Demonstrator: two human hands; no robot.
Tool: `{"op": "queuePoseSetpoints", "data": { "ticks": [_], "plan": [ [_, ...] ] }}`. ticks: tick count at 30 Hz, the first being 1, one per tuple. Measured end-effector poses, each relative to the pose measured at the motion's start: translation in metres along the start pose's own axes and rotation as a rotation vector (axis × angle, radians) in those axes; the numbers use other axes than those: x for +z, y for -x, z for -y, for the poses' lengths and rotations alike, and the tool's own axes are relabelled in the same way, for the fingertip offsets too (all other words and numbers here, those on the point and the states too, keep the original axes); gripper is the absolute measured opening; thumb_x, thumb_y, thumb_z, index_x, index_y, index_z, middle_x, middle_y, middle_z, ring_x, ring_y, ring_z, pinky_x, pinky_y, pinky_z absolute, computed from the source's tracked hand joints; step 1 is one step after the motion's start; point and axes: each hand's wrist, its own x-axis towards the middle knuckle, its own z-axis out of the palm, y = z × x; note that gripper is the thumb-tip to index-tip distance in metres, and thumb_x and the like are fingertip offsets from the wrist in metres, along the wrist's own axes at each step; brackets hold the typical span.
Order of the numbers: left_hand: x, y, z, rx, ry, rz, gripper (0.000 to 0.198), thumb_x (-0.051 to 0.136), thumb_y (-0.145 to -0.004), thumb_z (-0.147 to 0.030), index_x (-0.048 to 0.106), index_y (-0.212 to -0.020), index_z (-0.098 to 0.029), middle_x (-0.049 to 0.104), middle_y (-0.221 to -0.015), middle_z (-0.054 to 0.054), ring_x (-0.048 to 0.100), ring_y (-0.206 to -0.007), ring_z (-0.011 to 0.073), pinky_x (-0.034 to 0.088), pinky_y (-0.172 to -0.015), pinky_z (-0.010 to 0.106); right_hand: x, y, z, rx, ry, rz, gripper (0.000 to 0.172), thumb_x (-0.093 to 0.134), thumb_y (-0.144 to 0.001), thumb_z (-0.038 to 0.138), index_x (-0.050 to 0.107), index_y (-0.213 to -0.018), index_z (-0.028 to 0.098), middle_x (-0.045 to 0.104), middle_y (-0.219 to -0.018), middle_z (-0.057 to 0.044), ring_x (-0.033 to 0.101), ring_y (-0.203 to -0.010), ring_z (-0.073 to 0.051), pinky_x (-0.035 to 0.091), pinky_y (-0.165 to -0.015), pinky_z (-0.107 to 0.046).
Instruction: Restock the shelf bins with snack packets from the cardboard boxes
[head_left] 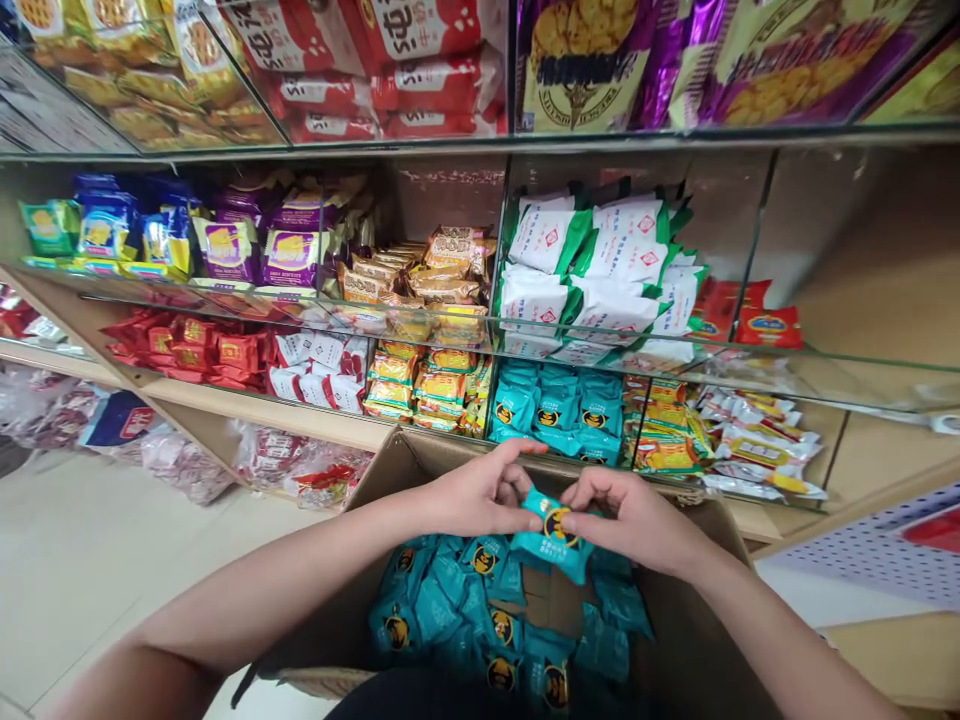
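Observation:
My left hand [480,495] and my right hand [637,515] are closed together on a small stack of teal snack packets [553,535] held above an open cardboard box [390,470]. The box holds several more teal packets [450,600] with round yellow-and-black logos. Straight ahead, on the lower glass shelf, is a compartment of the same teal packets [559,410].
Glass-divided shelves [825,370] hold many snack packs: white-and-green packs [600,260], orange-yellow packs [427,385], red packs [195,350], purple and blue packs [225,240]. Bagged goods [187,465] lie under the shelf on the tiled floor at left. A pegboard panel [870,550] stands at right.

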Motion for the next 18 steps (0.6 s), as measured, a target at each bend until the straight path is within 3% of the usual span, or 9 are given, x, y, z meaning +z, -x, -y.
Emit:
{"op": "queuePoseSetpoints", "data": {
  "ticks": [2, 4, 5, 7, 9, 11, 14, 18],
  "plan": [
    [-0.003, -0.001, -0.009, 0.033, -0.168, -0.006, 0.069, 0.064, -0.069, -0.023, 0.026, -0.126, -0.022, 0.052, -0.079, -0.002, 0.050, -0.061, 0.0069, 0.040, -0.052, 0.018, 0.001, 0.000, 0.001, -0.051, 0.065, 0.063, 0.024, 0.062, -0.066, 0.035, 0.046, -0.063, 0.018, 0.053, -0.067, 0.003, 0.043, -0.055, -0.008, 0.033, -0.049, -0.021],
    [-0.014, -0.009, -0.018, 0.102, -0.335, -0.048, 0.052, 0.058, -0.075, -0.026, 0.034, -0.121, -0.018, 0.058, -0.082, 0.001, 0.054, -0.067, 0.0095, 0.045, -0.058, 0.022, -0.002, -0.001, 0.000, -0.082, 0.080, 0.043, 0.019, 0.059, -0.069, 0.033, 0.047, -0.075, 0.020, 0.048, -0.064, 0.005, 0.043, -0.055, -0.008, 0.034, -0.050, -0.021],
    [-0.023, -0.014, -0.021, 0.147, -0.431, -0.094, 0.041, 0.052, -0.079, -0.028, 0.040, -0.116, -0.016, 0.060, -0.086, 0.004, 0.056, -0.073, 0.0112, 0.046, -0.064, 0.024, -0.006, -0.002, 0.000, -0.090, 0.070, -0.025, 0.022, 0.056, -0.072, 0.033, 0.047, -0.088, 0.021, 0.045, -0.063, 0.006, 0.043, -0.055, -0.009, 0.035, -0.050, -0.021],
    [-0.042, -0.029, -0.024, 0.235, -0.716, -0.213, 0.027, 0.045, -0.083, -0.025, 0.050, -0.107, -0.014, 0.060, -0.100, 0.009, 0.056, -0.091, 0.0158, 0.045, -0.080, 0.031, -0.018, -0.006, -0.003, -0.076, 0.087, -0.230, 0.044, 0.051, -0.075, 0.034, 0.036, -0.115, 0.022, 0.041, -0.062, 0.007, 0.044, -0.053, -0.010, 0.036, -0.050, -0.023],
    [-0.058, -0.045, -0.022, 0.251, -1.022, -0.221, 0.031, 0.043, -0.083, -0.020, 0.049, -0.112, -0.011, 0.054, -0.114, 0.013, 0.049, -0.108, 0.0198, 0.039, -0.092, 0.033, -0.033, -0.015, -0.006, -0.023, 0.166, -0.409, 0.056, 0.049, -0.076, 0.036, 0.026, -0.126, 0.022, 0.040, -0.060, 0.007, 0.044, -0.050, -0.011, 0.036, -0.050, -0.024],
    [-0.063, -0.061, -0.018, 0.185, -1.254, -0.165, 0.043, 0.047, -0.080, -0.019, 0.042, -0.121, -0.006, 0.046, -0.125, 0.018, 0.042, -0.117, 0.0231, 0.035, -0.096, 0.034, -0.044, -0.031, -0.008, 0.036, 0.245, -0.489, 0.049, 0.049, -0.076, 0.038, 0.035, -0.120, 0.021, 0.047, -0.062, 0.004, 0.049, -0.053, -0.013, 0.038, -0.052, -0.026],
    [-0.056, -0.082, -0.011, 0.019, -1.469, -0.154, 0.051, 0.051, -0.078, -0.021, 0.037, -0.125, -0.004, 0.040, -0.129, 0.022, 0.037, -0.121, 0.0269, 0.033, -0.098, 0.038, -0.049, -0.061, -0.009, 0.084, 0.334, -0.560, 0.036, 0.052, -0.074, 0.038, 0.045, -0.104, 0.019, 0.058, -0.075, -0.002, 0.057, -0.068, -0.017, 0.041, -0.060, -0.027],
    [-0.045, -0.095, -0.005, -0.098, -1.543, -0.180, 0.045, 0.043, -0.082, -0.018, 0.038, -0.125, -0.004, 0.051, -0.117, 0.023, 0.051, -0.107, 0.0279, 0.042, -0.084, 0.038, -0.040, -0.086, -0.014, 0.172, 0.540, -0.508, 0.023, 0.053, -0.074, 0.034, 0.051, -0.089, 0.016, 0.061, -0.085, -0.008, 0.058, -0.082, -0.020, 0.040, -0.066, -0.027]
  ]
}}
